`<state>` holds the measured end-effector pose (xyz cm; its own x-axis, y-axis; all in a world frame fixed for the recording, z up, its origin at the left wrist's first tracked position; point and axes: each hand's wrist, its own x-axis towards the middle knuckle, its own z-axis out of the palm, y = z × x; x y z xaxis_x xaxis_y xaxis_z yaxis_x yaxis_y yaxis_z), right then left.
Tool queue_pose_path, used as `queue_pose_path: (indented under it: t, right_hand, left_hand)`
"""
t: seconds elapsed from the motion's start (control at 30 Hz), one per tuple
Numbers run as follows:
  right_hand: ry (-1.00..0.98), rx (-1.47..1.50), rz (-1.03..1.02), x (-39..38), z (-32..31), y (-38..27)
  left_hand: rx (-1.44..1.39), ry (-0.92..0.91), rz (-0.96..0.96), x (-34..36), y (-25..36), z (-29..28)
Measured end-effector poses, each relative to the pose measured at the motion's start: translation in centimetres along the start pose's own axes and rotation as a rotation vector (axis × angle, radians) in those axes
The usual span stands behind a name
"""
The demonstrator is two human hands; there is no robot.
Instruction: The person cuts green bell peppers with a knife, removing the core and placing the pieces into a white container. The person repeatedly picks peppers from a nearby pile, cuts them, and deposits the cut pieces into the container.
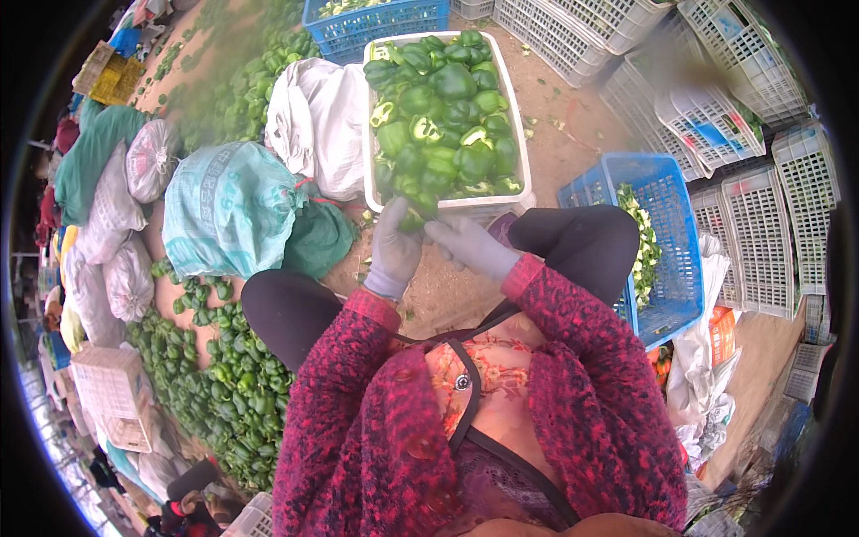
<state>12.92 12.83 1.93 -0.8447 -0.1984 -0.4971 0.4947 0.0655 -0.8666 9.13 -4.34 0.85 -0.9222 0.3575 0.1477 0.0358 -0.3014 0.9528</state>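
My left hand (394, 251), in a pale grey glove, grips a green bell pepper (412, 220) just over the near edge of a white tub (369, 154). My right hand (472, 248), gloved the same way, is curled close beside that pepper. Whatever lies between its fingers is too small to make out. Green bell peppers (454, 82) fill the tub in front of me, and several show pale cut openings.
To my right stands a blue crate (673, 313) holding pale green trimmings (641, 246). White crates (771, 228) are stacked beyond it. A green woven sack (228, 210) and a white sack (324, 125) sit left of the tub. Loose peppers (234, 394) cover the floor at my left.
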Motion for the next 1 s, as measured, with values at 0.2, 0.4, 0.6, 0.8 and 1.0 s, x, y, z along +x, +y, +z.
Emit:
queue_pose_path:
  t: [0.2, 0.4, 0.6, 0.8, 1.0]
  right_hand:
    - [-0.255, 0.168, 0.067, -0.8, -1.8, -0.6]
    - [0.289, -0.364, -0.455, -3.3, -2.2, -2.7]
    - [-0.029, -0.651, -0.372, -3.3, -4.1, -8.1]
    - [-0.260, 0.110, -0.294, -1.9, -9.0, -9.5]
    - [0.159, 0.252, -0.352, 7.7, -19.4, -12.3]
  left_hand:
    - [-0.775, 0.126, -0.361, 0.4, -1.9, -0.6]
    - [-0.263, 0.110, -0.254, 1.8, 0.7, -0.4]
    - [-0.329, -0.141, -0.551, 1.6, 5.4, 2.5]
    - [-0.570, -0.301, -0.542, 4.7, 7.7, 3.5]
    - [-0.728, 0.082, -0.463, 10.0, 2.3, 4.3]
